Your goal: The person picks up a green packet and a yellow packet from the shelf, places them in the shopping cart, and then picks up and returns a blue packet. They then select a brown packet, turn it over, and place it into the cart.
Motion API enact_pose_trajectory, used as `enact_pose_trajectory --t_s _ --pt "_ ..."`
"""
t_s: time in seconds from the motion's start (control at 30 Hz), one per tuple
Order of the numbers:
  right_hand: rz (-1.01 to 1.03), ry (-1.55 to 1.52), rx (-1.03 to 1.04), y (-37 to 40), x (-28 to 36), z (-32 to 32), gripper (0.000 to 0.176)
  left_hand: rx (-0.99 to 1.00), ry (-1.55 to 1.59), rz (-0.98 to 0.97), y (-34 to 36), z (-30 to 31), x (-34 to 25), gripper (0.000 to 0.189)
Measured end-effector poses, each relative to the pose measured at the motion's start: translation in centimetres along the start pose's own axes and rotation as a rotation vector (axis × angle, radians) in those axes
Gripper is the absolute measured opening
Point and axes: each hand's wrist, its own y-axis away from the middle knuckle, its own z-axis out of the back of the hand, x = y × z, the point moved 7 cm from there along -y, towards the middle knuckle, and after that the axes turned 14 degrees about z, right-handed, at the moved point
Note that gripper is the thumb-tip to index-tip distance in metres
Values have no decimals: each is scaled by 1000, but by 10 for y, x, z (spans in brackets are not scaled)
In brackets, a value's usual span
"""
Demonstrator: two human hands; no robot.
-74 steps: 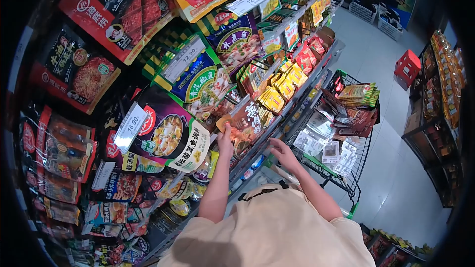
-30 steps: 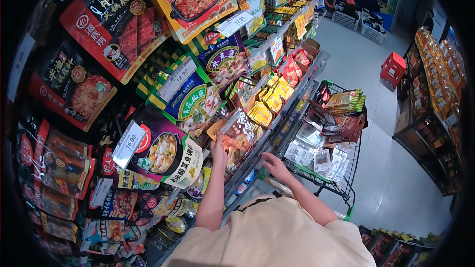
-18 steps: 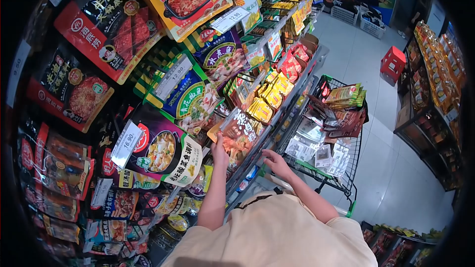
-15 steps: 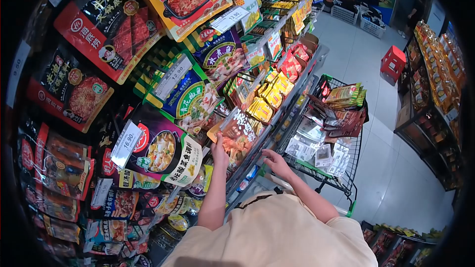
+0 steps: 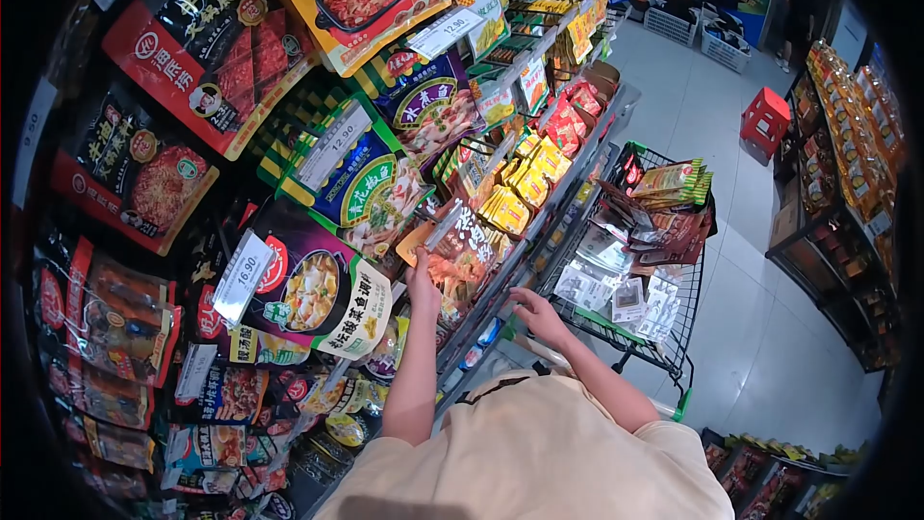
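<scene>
My left hand (image 5: 423, 289) is at the near edge of an orange and red food packet (image 5: 464, 248) on the lower shelf, its fingers closed round that edge. My right hand (image 5: 541, 318) hangs over the cart's handle side, fingers apart and slightly curled, holding nothing. Left of my left hand hangs a purple and white fish seasoning bag (image 5: 313, 291). Yellow packets (image 5: 507, 211) stand beyond the orange and red one. The shopping cart (image 5: 689, 323) is to the right, with silver packets (image 5: 628, 300) and brown packets (image 5: 685, 231) inside.
Hanging bags, among them a red and black one (image 5: 217, 67), fill the shelves at left. A red box (image 5: 765, 125) stands on the tiled floor beyond the cart. Another goods rack (image 5: 837, 221) is at right. White baskets (image 5: 671, 27) and a person's legs are at the back.
My left hand has shifted slightly left with the near edge of the orange and red packet. My right hand is almost unmoved.
</scene>
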Motion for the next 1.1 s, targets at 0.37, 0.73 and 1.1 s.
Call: enact_pose_trajectory --t_s 0.37,0.73,1.1 --pt "-37 -8 -9 3 2 1 42 11 25 54 14 0 10 41" --pt "-23 -9 2 3 3 1 41 -26 -61 19 3 -8 14 44" --pt "-35 -30 -22 6 2 6 42 15 -2 7 11 -19 9 46"
